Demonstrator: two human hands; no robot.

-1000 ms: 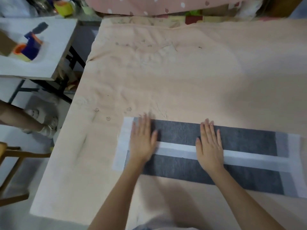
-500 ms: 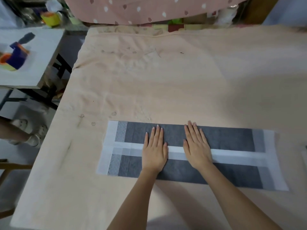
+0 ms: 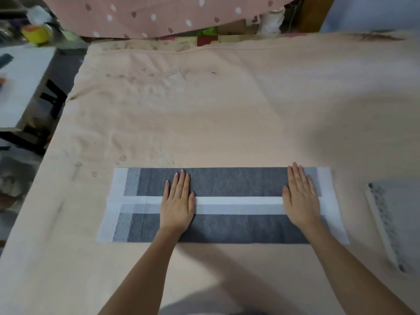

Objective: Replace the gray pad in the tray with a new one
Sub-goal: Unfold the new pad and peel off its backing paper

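A long gray pad (image 3: 236, 183) with white borders lies folded lengthwise on the peach cloth near the front edge, a white strip running along its middle. My left hand (image 3: 178, 202) rests flat on the pad left of its centre, fingers straight. My right hand (image 3: 301, 196) presses flat near the pad's right end, fingers straight. No tray shows in this view.
The peach cloth (image 3: 227, 110) covers a wide table. A rolled gray-and-white item (image 3: 384, 223) lies at the right edge. A white side table (image 3: 20, 87) stands to the left, and pink spotted fabric (image 3: 159, 14) hangs at the back.
My right hand has slid along the pad from the centre to its right end. My left hand stayed near the middle. The view shifted right.
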